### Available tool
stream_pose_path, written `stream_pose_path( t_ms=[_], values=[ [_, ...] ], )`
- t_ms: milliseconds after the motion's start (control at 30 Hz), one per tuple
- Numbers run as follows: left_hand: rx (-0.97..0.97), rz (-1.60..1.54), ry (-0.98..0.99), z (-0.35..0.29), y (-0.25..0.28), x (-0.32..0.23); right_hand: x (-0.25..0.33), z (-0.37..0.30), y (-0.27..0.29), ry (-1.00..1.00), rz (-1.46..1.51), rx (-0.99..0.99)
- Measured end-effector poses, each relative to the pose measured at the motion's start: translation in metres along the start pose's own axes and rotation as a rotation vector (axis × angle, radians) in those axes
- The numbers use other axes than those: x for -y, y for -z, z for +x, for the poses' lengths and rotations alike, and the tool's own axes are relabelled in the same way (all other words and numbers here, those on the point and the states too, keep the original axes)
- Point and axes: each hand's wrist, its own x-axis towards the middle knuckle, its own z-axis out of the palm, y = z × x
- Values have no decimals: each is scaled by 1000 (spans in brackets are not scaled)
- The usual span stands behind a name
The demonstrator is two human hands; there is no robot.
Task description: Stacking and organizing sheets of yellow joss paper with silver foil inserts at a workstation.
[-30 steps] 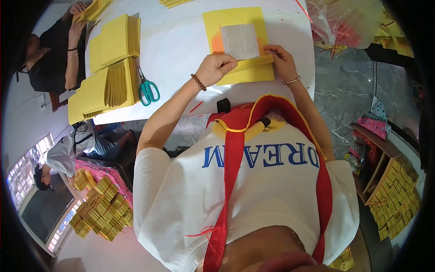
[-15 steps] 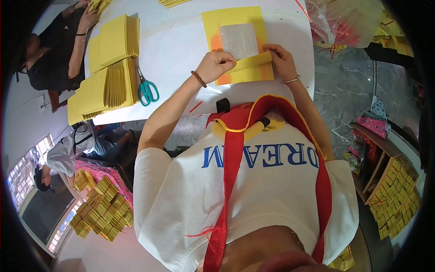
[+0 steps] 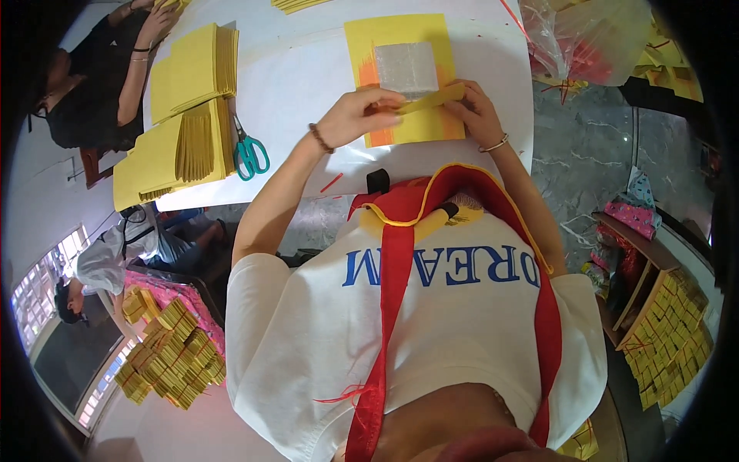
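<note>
A yellow paper sheet (image 3: 431, 31) with orange bands and a silvery square patch (image 3: 406, 66) lies on the white table. Across its near part runs a narrow, folded strip of yellow paper (image 3: 433, 99), raised and slanting up toward the right. My left hand (image 3: 360, 117) pinches the strip's left end between thumb and fingers. At the other end, my right hand (image 3: 475, 115) grips the strip, thumb and fingers closed around it. More yellow paper shows beneath and in front of the strip; whether it is a separate sheet I cannot tell.
Stacks of yellow paper (image 3: 194, 69) and teal-handled scissors (image 3: 251, 156) lie on the table's left. A clear plastic bag (image 3: 589, 38) is beyond the right edge. Two people are at the left, one near bundled yellow paper (image 3: 173, 354). More bundles (image 3: 670, 339) sit at lower right.
The flap between my hands has gone from a wider, flatter band to a narrower, lifted strip. My left fingers have opened from a tight curl into a longer pinch; my right fingers have curled further round.
</note>
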Motion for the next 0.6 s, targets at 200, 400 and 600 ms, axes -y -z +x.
stream_pose_path(
  t_ms=[200,400,600],
  values=[
    [-257,774,-447,-2,9,32,-6,3,0,-106,163,-27],
    [-341,885,-449,-19,1,16,46,-3,4,357,-433,-110],
    [-195,748,-400,-50,-18,20,54,-29,11,327,-552,289]
  ],
)
